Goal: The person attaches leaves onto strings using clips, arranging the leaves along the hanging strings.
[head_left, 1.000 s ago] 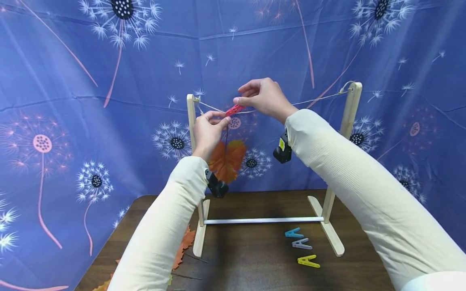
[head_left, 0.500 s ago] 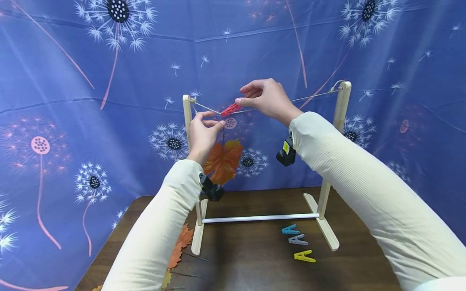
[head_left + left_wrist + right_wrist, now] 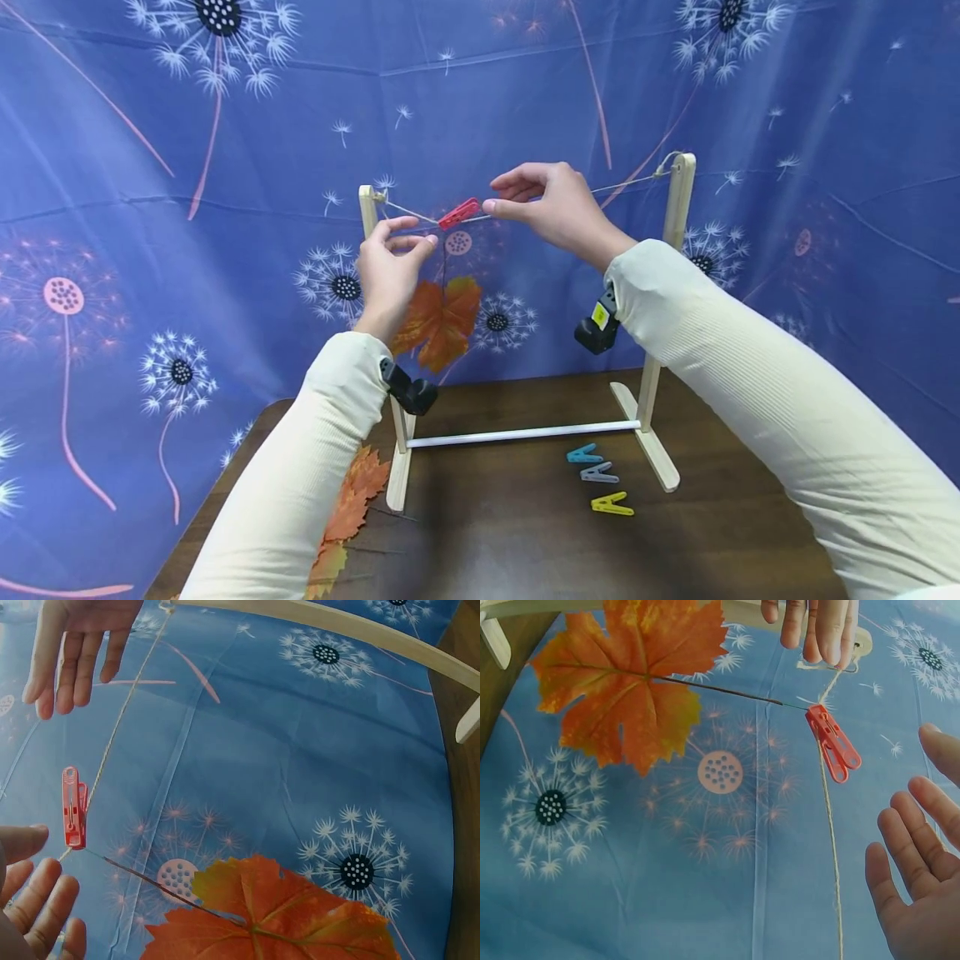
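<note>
One red clothespin (image 3: 459, 214) sits between my left hand (image 3: 386, 268) and my right hand (image 3: 558, 208), touching neither, clipped on the string (image 3: 828, 817). My fingers on both sides are loosely spread and hold nothing. An orange leaf (image 3: 442, 318) hangs by its stem (image 3: 718, 690) from it, below my hands; three more clothespins (image 3: 588, 473) lie lower, beneath my right.

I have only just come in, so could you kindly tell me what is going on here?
A person is at a string, where a red clip holds a leaf hanging by its stem. Their left hand and right hand are on either side of the clip, neither touching it. A blue clip, a grey clip and a yellow clip lie on the table, with more leaves at the left.
</note>
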A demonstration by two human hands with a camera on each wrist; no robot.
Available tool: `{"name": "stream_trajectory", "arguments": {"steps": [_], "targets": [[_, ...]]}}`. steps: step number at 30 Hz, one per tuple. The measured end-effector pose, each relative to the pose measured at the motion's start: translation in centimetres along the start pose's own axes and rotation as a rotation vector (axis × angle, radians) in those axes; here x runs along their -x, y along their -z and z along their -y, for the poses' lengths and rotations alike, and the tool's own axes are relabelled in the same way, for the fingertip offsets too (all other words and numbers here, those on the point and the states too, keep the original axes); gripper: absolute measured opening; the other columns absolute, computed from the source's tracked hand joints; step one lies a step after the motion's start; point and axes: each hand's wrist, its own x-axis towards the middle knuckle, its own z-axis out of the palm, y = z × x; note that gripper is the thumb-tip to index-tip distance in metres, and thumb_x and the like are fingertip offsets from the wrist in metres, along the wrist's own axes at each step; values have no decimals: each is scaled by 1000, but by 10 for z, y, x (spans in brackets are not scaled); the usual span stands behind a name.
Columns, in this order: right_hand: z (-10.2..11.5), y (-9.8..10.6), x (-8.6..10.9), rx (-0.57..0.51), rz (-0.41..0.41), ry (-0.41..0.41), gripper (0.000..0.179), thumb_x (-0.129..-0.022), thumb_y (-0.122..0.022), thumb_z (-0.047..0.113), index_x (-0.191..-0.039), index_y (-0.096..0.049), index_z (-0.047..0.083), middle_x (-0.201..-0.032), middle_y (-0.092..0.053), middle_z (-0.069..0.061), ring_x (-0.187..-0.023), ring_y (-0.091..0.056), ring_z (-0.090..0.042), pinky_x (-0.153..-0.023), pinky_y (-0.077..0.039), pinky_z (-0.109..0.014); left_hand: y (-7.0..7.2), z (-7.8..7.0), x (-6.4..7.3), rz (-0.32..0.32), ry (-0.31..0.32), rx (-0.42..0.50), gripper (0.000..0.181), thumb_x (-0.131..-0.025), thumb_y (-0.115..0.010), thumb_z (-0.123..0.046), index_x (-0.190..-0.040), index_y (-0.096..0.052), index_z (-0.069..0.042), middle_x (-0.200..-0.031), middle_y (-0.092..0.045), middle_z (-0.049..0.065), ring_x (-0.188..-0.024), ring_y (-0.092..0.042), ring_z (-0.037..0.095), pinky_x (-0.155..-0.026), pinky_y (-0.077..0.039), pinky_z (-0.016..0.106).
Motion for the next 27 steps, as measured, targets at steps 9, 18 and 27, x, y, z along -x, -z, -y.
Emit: {"name": "stream_trajectory", "arguments": {"steps": [9,18,27], "targets": [[-15,2,24,-89,-6,-12,43,-94,-75,36,-129,-69,12,-117,-68,-5,-107,-59,-18,-95,-46,-37,11,5,15,80,-21,85,34,-96,-73,-15,-127,-65,-5,-103,-71,12,-88,-68,16,-78,-51,31],[-30,1,54,-100,21,-18,40,-95,-74,34,-128,-69,13,-115,-69,-5,-107,-59,-17,-90,-45,-39,29,15,37,159,25,61,35,-98,-71,-21,-129,-64,-6,-106,-71,10,-96,-68,20,-86,-51,33],[-47,1,86,-118,9,-63,41,-95,-73,36,-129,-69,12,-117,-69,-7,-111,-59,-19,-95,-42,-45,45,30,60,213,53,5,38,-96,-72,-19,-130,-64,-3,-113,-72,14,-94,-67,10,-82,-50,25]]}}
